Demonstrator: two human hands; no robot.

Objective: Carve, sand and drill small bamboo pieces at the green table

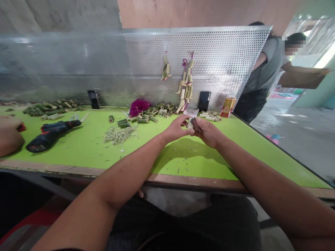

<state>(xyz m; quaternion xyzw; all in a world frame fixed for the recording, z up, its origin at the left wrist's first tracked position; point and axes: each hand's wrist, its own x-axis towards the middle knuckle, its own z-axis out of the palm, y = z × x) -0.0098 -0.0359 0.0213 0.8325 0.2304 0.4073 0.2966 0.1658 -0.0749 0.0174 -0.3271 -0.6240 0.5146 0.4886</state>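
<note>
Above the green tabletop [251, 153], my left hand [176, 129] is closed around a short, pale bamboo piece [190, 123]. My right hand [208, 131] grips a dark, brownish folded strip that looks like sandpaper [196, 126] and presses it against the piece's right side. Fingers hide part of both. Just behind my hands lie several cut bamboo pieces [210, 116] and a scrap of white paper [191, 113]. Further left are greener bamboo pieces [124, 124] and a heap of pale shavings [119, 135].
A cordless drill [49, 136] lies at left beside another person's hand [10, 134] and a bamboo pile [49, 108]. Magenta string [138, 106], two phones [93, 99] [204, 101] and a yellow-red carton [227, 106] stand along the perforated panel [131, 69], where bamboo strings [186, 83] hang. People stand at right.
</note>
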